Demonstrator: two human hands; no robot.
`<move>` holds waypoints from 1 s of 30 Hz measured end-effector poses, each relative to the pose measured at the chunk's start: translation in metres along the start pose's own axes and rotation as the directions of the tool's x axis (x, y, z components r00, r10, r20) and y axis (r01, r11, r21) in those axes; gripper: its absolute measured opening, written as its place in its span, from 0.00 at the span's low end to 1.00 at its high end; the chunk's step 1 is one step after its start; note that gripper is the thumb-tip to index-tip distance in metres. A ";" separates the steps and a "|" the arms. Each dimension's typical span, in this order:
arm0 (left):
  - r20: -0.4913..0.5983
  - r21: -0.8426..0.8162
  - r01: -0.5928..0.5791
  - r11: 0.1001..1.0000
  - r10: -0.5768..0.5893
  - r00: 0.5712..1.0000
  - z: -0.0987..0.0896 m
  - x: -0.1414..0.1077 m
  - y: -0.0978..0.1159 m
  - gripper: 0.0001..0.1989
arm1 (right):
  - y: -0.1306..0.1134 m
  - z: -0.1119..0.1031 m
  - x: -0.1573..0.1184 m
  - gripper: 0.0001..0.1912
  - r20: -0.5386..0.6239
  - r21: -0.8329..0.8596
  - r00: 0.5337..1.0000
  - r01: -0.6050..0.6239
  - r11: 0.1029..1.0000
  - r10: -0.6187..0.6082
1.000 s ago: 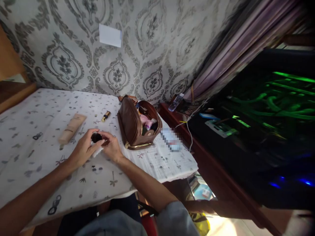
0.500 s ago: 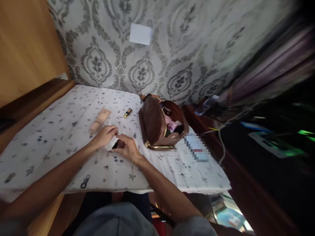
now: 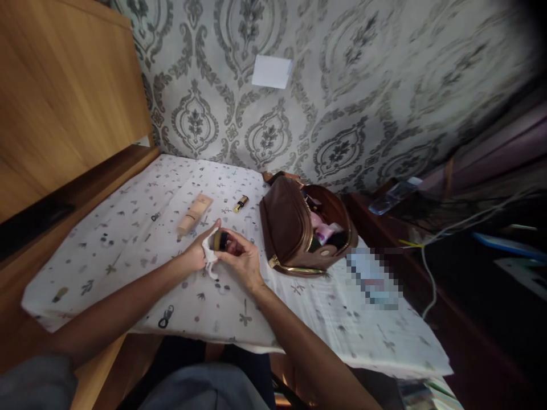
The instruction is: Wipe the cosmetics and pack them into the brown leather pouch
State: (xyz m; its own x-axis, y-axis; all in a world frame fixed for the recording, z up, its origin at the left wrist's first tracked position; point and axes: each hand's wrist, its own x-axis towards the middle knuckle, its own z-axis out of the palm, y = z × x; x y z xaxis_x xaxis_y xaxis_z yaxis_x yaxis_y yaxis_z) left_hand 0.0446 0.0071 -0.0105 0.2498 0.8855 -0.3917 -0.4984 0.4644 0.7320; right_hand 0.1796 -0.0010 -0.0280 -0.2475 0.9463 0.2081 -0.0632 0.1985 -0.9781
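Note:
My right hand is closed around a small round cosmetic jar, dark with an olive-gold band, tilted on its side just above the table. My left hand grips a crumpled white cloth or wipe and presses it against the jar's left end. A corner of the cloth dangles below the fingers. Beyond my left hand lies a beige squeeze tube. A small black and gold lipstick-like tube rests farther back. To the right of my hands stands a brown zip bag, unzipped, with pink and purple items inside.
A white patterned cloth covers the table. Right of the bag lies a pixelated light-blue item. Wooden furniture borders the left side, and a patterned wall the back. White cables run along the right edge.
The view has swung left, so everything sits farther right. The jar has turned in my right hand and shows more clearly against the white cloth in my left hand.

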 end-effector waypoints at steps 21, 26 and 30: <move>0.200 0.831 -0.454 0.322 0.588 0.784 -0.002 -0.019 -0.003 0.33 | -0.009 -0.002 -0.011 0.25 -0.046 -0.416 0.953 0.254 0.873 -0.299; 0.160 0.861 -0.394 0.321 0.566 0.809 -0.005 -0.019 -0.003 0.36 | -0.005 -0.003 -0.011 0.28 -0.026 -0.461 0.943 0.284 0.841 -0.333; 0.172 0.872 -0.399 0.285 0.584 0.793 0.000 -0.022 -0.002 0.34 | -0.011 -0.009 -0.016 0.26 0.035 -0.555 0.938 0.304 0.774 -0.344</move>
State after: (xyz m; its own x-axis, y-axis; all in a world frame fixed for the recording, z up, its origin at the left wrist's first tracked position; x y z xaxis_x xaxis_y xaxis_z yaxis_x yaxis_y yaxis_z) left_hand 0.0399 -0.0137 -0.0032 0.0495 0.9758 0.2129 0.4820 -0.2100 0.8506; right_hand 0.1928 -0.0158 -0.0209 -0.2439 0.8107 0.5322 0.4127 0.5834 -0.6995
